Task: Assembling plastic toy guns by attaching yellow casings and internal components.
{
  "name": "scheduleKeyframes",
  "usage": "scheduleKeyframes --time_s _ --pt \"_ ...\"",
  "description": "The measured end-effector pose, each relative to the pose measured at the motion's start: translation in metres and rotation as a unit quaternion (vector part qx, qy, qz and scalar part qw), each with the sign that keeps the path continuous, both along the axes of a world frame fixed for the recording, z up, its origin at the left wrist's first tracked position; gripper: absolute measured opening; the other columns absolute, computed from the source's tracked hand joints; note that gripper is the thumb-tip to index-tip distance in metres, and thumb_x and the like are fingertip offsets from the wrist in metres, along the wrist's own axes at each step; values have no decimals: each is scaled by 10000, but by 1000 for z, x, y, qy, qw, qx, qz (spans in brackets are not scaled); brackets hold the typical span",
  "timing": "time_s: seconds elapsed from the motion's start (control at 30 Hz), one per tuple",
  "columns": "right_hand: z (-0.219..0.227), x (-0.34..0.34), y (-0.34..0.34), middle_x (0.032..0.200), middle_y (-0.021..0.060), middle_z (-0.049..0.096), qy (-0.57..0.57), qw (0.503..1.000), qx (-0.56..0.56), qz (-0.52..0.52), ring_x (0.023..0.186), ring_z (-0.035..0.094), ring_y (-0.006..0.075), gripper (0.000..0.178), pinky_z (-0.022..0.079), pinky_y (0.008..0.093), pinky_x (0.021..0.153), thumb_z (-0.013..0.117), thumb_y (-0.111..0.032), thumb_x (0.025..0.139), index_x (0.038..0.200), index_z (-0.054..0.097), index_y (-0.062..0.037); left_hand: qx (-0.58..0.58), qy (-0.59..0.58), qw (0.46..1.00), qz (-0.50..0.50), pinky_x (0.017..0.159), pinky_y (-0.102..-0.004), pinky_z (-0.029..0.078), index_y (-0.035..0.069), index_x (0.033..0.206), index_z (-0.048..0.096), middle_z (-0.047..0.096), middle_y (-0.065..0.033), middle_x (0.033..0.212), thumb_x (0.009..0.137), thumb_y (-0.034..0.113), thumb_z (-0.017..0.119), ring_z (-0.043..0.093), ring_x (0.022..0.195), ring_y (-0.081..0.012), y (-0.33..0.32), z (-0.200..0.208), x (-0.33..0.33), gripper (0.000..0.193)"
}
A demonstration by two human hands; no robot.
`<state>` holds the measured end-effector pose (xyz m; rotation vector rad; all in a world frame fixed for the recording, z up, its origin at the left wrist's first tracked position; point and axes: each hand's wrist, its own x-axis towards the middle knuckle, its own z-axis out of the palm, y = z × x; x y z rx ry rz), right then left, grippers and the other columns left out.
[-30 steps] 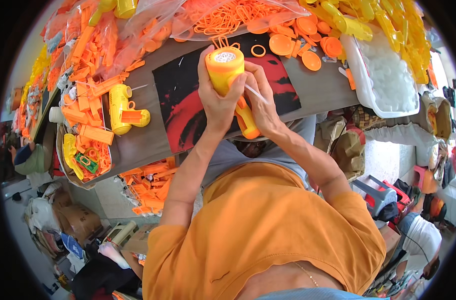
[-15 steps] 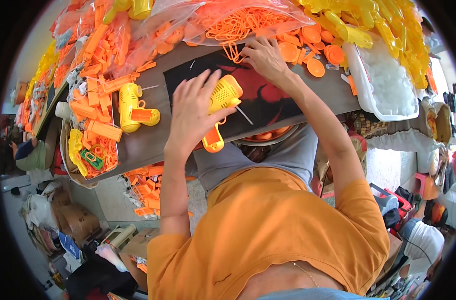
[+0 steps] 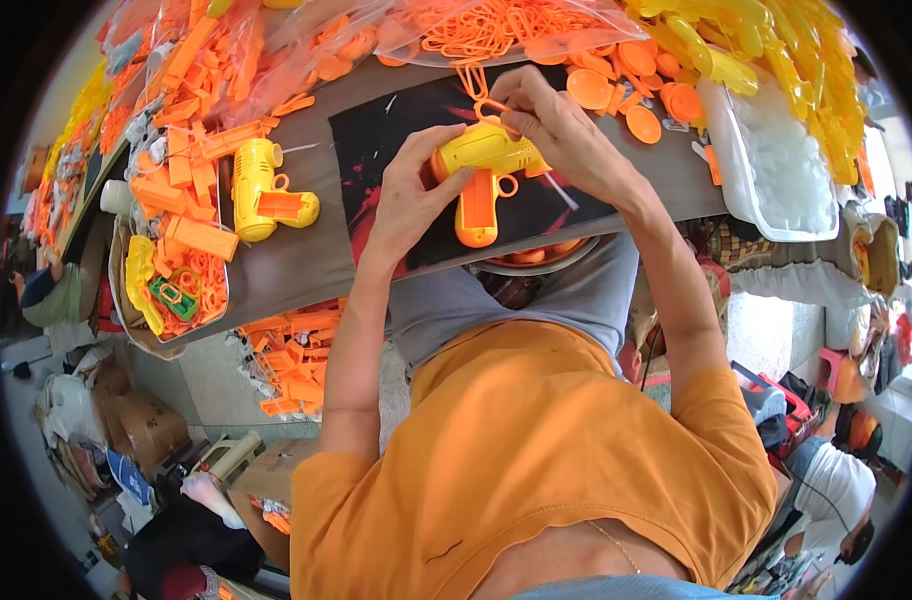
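Observation:
Gripped in my left hand (image 3: 408,190) is a yellow toy gun (image 3: 476,150) with an open orange handle, lying sideways above the dark mat. A thin white rod sticks out at its right end. My right hand (image 3: 571,130) pinches a slim orange loop (image 3: 495,107) against the gun's upper edge; its fingers partly cover the loop. Just beyond, another orange loop (image 3: 472,80) rests at the mat's far edge. To the left lies a second yellow toy gun (image 3: 253,190) with an orange handle.
Orange block-like parts (image 3: 191,180) and a box of orange loops (image 3: 201,275) are at the left. A bag of orange loops (image 3: 516,30) lies at the back. Orange discs (image 3: 643,125), a white tub (image 3: 826,225) of clear pieces and yellow shells (image 3: 811,70) are at the right.
My right hand has come from the loops at the back to the toy gun, bringing an orange loop. My left hand has moved right and turned the gun sideways.

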<state>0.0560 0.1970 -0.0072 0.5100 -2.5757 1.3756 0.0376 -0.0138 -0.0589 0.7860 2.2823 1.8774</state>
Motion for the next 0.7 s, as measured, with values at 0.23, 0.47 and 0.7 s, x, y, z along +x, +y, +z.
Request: scheduleKeyframes --time_s 0.23,0.47,0.7 --pt "-7 0 1 836 55 651 76 985 151 32 809 526 202 173 440 327 778 622 -153 887 1013 712 -77 24 -48 998 -20 892 -295 481 27 1209 591 576 -83 1138 818 124 725 584 1043 -176 12 -2 -3 424" --pt "-11 -5 10 796 50 643 52 986 157 15 779 541 214 158 397 351 838 628 -168 870 983 715 -99 49 -150 986 -55 862 -255 482 -3 1240 575 575 -42 1116 917 138 643 558 1034 -99 13 11 -5 359" --pt "-6 -6 -9 702 72 604 -4 986 167 -7 730 574 232 80 356 394 841 621 -172 805 836 643 -101 22 -217 976 -11 719 -190 441 3 1200 612 602 15 926 942 179 616 526 817 -39 13 12 -6 312"
